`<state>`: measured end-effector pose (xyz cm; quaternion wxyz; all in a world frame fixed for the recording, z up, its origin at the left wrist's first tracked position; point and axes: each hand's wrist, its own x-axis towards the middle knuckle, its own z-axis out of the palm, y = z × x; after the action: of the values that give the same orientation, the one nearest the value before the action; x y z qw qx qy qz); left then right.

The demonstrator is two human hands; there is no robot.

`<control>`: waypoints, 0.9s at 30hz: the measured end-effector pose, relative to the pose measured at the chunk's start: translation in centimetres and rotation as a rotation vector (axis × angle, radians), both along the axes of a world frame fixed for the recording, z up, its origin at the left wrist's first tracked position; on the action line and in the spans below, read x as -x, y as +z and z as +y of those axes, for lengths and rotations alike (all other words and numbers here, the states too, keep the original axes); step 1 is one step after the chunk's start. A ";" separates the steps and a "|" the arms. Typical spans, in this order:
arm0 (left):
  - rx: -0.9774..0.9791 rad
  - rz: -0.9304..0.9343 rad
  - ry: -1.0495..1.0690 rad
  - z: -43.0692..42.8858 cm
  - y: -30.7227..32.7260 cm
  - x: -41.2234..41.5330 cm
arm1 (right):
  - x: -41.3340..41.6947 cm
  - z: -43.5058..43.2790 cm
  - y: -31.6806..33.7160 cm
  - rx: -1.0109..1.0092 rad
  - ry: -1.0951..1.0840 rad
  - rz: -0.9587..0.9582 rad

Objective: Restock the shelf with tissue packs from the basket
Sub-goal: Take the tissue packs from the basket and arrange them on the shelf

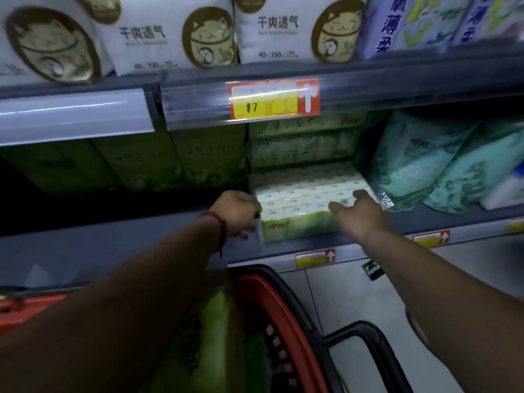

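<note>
L hand (236,212) curls fingers round left end & R hand (360,214) lies flat, fingers spread, atop green-white plastic-wrapped tissue multipack (295,207) at front edge of grey metal shelf (170,236), prob. to push it in.

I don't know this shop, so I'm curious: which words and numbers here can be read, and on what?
"干爽透气": white cat-print packs, top shelf.
"40 | 150": the same packs, near the bottom.
"7": red and yellow price tag.
"薄柔": blue-lettered pack, top right.
Green tissue pack print and lower price tags: too blurred.
</note>
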<state>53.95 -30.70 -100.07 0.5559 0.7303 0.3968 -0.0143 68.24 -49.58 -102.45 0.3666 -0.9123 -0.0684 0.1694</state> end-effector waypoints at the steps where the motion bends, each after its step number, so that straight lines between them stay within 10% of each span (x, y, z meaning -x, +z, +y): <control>1: -0.026 -0.008 -0.022 0.0 1.0 0.6 | 1.1 0.0 0.8 0.000 0.060 -0.017; 18: -0.476 0.008 -0.228 1.9 9.6 26.6 | 23.4 -0.8 12.0 0.005 0.637 -0.063; 27: 0.273 0.094 -0.024 -1.4 7.6 32.0 | 27.6 -1.8 11.1 -0.065 0.445 0.286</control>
<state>21.90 -32.12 -92.43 0.6308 0.6510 0.4079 -0.1091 40.68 -51.35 -91.35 0.3553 -0.8294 -0.2200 0.3707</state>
